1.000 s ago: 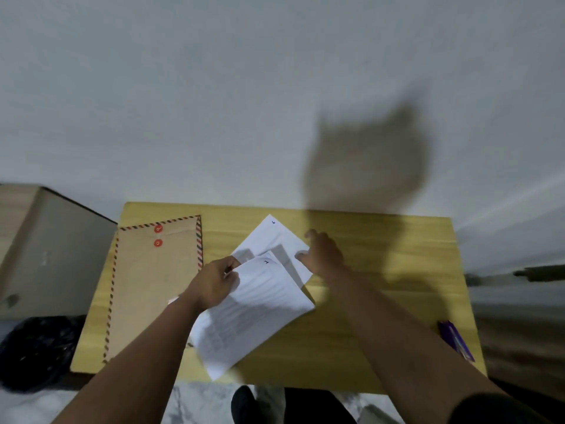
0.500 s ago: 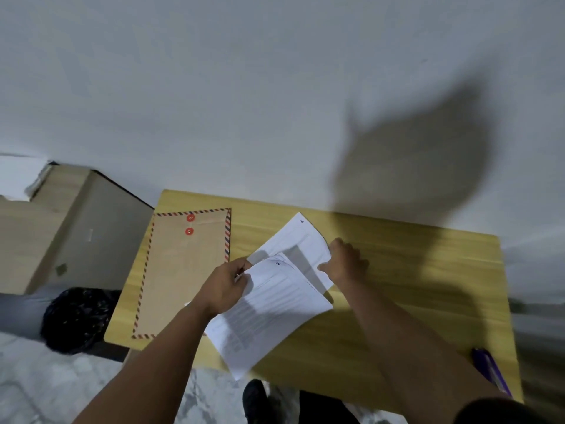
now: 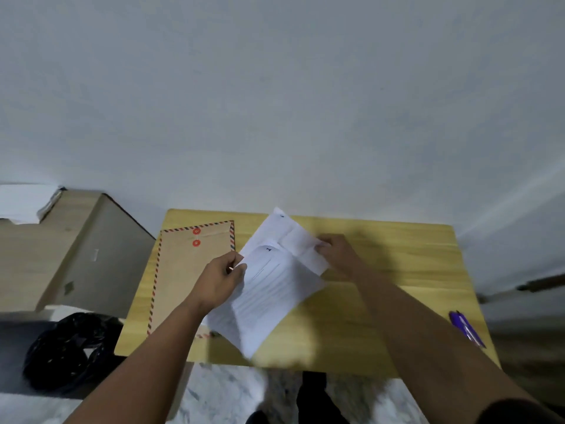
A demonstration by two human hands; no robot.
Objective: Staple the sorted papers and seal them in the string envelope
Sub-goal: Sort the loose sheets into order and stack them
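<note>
String envelope: the brown kraft-paper string envelope (image 3: 189,276) with the red-and-blue striped border and two red button discs is lying flat on the yellow wooden table (image 3: 382,301), at its left side, just beside my left wrist; nothing is holding it.

Left hand: my left hand (image 3: 221,281) is gripping the left edge of the printed white paper sheets (image 3: 269,298), thumb on top and fingers curled beneath, so it is clamped on the stack.

Printed sheets: they are fanning out between my two hands, the near corner hanging past the table's front edge, their left edge overlapping the envelope's right side.

Handling: I am judging these sheets as light, floppy and quick to slide over one another, so I am taking them at the edges and would square them before stapling a corner.

Right hand: my right hand (image 3: 334,252) is pinching the right edge of the upper white sheet (image 3: 290,237), fingers curled on it.

Far right: a purple pen-like object (image 3: 466,328) is lying near the table's right edge, well apart from both hands; I cannot tell whether it is the stapler.
</note>
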